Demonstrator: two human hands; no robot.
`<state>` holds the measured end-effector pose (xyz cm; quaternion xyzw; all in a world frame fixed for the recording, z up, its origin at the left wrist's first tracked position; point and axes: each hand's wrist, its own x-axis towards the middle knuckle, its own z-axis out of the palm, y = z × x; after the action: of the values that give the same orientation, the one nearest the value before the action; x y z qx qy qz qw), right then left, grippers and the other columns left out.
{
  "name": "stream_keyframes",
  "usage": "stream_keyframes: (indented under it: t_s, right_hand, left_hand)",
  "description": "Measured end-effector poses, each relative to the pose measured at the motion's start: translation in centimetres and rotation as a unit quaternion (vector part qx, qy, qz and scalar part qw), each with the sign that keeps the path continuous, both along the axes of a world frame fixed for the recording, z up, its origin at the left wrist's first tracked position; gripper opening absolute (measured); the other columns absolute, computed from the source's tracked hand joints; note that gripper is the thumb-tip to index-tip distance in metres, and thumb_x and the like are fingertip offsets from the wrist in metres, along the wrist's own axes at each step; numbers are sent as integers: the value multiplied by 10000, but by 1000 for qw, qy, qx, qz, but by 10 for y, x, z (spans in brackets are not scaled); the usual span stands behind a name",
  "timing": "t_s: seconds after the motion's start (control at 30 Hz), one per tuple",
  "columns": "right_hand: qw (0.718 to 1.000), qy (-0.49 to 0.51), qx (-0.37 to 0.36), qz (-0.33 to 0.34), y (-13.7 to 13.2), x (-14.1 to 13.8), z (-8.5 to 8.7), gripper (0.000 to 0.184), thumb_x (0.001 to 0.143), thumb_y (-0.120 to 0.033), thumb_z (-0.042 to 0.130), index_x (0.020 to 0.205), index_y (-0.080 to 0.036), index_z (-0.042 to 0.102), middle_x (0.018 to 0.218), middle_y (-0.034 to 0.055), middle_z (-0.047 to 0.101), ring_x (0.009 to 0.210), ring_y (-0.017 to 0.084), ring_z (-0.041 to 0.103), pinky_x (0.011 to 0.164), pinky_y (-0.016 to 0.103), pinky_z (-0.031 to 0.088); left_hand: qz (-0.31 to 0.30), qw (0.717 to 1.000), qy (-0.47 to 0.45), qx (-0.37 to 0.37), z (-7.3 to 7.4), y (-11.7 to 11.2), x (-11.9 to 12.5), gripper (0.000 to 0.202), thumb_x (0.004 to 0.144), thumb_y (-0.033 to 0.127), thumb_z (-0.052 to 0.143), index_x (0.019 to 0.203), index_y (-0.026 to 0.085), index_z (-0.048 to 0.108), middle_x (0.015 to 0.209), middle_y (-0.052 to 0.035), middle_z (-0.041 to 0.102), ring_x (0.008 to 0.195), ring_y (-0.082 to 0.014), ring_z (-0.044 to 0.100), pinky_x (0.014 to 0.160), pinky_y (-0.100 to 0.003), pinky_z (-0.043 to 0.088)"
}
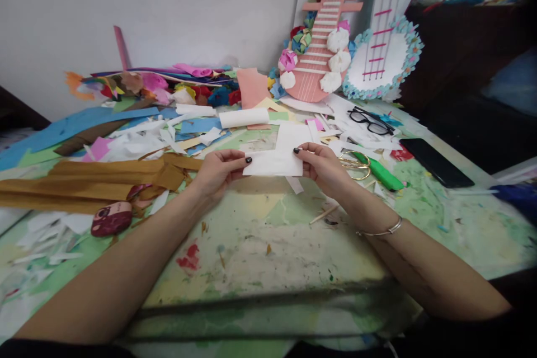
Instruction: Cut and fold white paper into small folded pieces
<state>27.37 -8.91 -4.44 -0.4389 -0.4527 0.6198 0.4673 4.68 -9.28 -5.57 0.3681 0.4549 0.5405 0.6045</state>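
Observation:
Between my two hands a piece of white paper (pixel 272 163) is held up a little above the table. My left hand (pixel 220 170) pinches its left edge, thumb on top. On the opposite edge, my right hand (pixel 321 166) grips the paper the same way, with the thumb in front; the other fingers are partly hidden behind it. Another white sheet (pixel 289 135) shows just behind the held piece, and I cannot tell whether the two are joined. Gold-handled scissors (pixel 356 165) and a green cutter (pixel 380 172) lie right of my right hand.
Brown crepe paper (pixel 84 182) and a dark red object (pixel 111 218) lie at left. Paper scraps (pixel 146 137) and a white roll (pixel 244 118) are behind my hands. Glasses (pixel 371 121) and a black phone (pixel 436 162) rest at right. Flower-trimmed paper instruments (pixel 312 75) lean on the wall.

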Motion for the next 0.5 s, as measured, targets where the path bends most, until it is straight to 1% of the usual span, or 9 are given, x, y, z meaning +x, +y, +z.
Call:
stream_keyframes:
  t_s: [0.1, 0.27, 0.33, 0.4, 0.5]
  right_hand:
    - [1000, 5, -9, 16, 0, 0, 0, 283, 655, -350, 725, 756, -184, 520, 612, -34, 568, 534, 95, 570, 531, 254, 511]
    - [1000, 8, -13, 10, 2, 3, -3, 274, 687, -361, 727, 704, -164, 538, 614, -19, 577, 517, 75, 556, 528, 232, 515]
    - [1000, 10, -12, 8, 3, 3, -5, 271, 685, -355, 737, 691, -162, 547, 595, -27, 562, 497, 65, 535, 527, 228, 517]
    - [1000, 10, -11, 1, 4, 4, -5, 270, 678, -354, 745, 676, -157, 561, 574, -31, 549, 475, 60, 519, 519, 227, 519]
    - [1000, 5, -12, -10, 4, 3, -5, 285, 666, -371, 758, 654, -150, 578, 580, -11, 576, 484, 71, 545, 497, 217, 512]
  left_hand:
    - [0, 1000, 9, 0, 1, 0, 0, 272, 518, 126, 839, 709, 103, 646, 651, 0, 645, 563, -96, 602, 545, -252, 591]
    - [-5, 1000, 18, 2, 4, -2, 0, 275, 539, 153, 835, 722, 105, 635, 613, 21, 602, 536, -80, 556, 558, -282, 599]
    - [-2, 1000, 19, -1, 4, -2, 0, 273, 548, 173, 831, 724, 105, 634, 620, 18, 604, 534, -81, 555, 559, -289, 597]
    - [0, 1000, 16, -7, 4, -3, 1, 276, 545, 186, 830, 715, 107, 628, 637, 6, 620, 543, -91, 574, 537, -268, 579]
    - [4, 1000, -1, -14, 4, -3, 1, 290, 522, 182, 831, 706, 111, 619, 650, -9, 644, 558, -108, 604, 500, -222, 536]
